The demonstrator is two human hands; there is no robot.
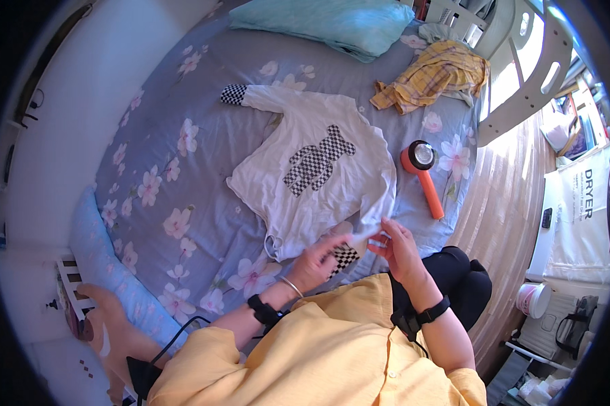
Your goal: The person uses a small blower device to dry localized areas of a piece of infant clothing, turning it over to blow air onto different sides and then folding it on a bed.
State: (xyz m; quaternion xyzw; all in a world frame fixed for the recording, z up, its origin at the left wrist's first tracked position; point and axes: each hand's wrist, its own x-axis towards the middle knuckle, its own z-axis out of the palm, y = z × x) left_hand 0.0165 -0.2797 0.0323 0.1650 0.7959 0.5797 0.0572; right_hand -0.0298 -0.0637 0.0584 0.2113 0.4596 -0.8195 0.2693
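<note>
A white long-sleeved shirt (264,167) with a black-and-white checkered bear print (317,161) lies spread on a floral bedsheet (188,167). Its far sleeve ends in a checkered cuff (233,95), stretched out flat. The near sleeve is lifted between my two hands. My left hand (315,261), slightly blurred, pinches the sleeve beside its checkered cuff (344,257). With thumb and fingers my right hand (397,248) grips the sleeve a little further up. An orange fabric shaver (424,177) with a black head rests on the sheet, beyond my right hand.
A yellow plaid shirt (439,76) lies crumpled at the far right of the bed, near the white bed rail (518,109). A teal pillow (325,25) lies at the far end. Wooden flooring (508,188) and a white dryer cover (581,213) are on the right; a plush toy (119,330) is at left.
</note>
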